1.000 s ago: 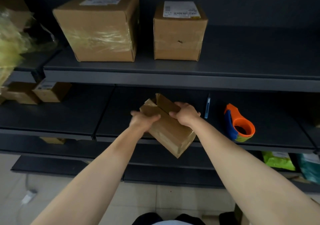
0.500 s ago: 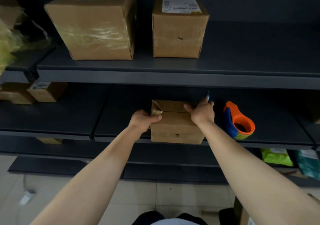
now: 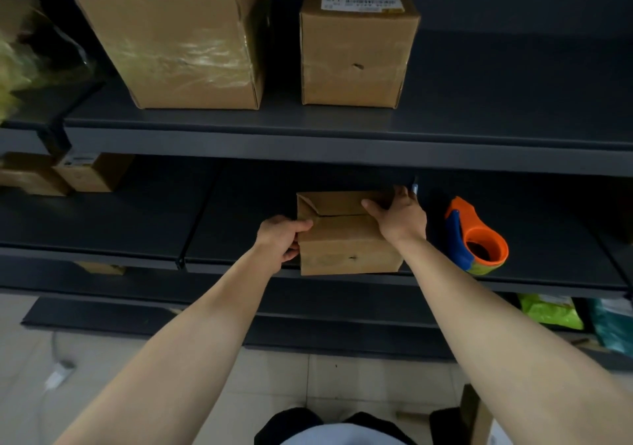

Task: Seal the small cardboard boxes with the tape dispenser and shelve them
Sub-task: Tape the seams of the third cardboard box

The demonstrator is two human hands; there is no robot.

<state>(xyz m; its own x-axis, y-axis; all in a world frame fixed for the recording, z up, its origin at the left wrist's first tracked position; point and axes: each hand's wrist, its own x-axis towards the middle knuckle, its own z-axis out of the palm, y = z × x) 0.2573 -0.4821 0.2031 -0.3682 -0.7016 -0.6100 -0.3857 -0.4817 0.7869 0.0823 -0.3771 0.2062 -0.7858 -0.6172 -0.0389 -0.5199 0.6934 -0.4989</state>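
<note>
Small cardboard box [image 3: 346,242] sits at the near edge of the middle shelf [image 3: 102,225]: matte brown block, top flaps folded down, seam showing, left corner creased. Left hand [image 3: 279,237] grips its left side, thumb on the top edge, fingers curled against the wall. Right hand [image 3: 399,218] holds the far right corner, thumb flat on the flap, fingers wrapped behind. Tape dispenser [image 3: 476,242], an orange ring with a blue grip, lies just right of the box, not touching. On the upper shelf [image 3: 342,146] I note a big box [image 3: 178,40] and a narrower box [image 3: 356,50], both banded with glossy tape
</note>
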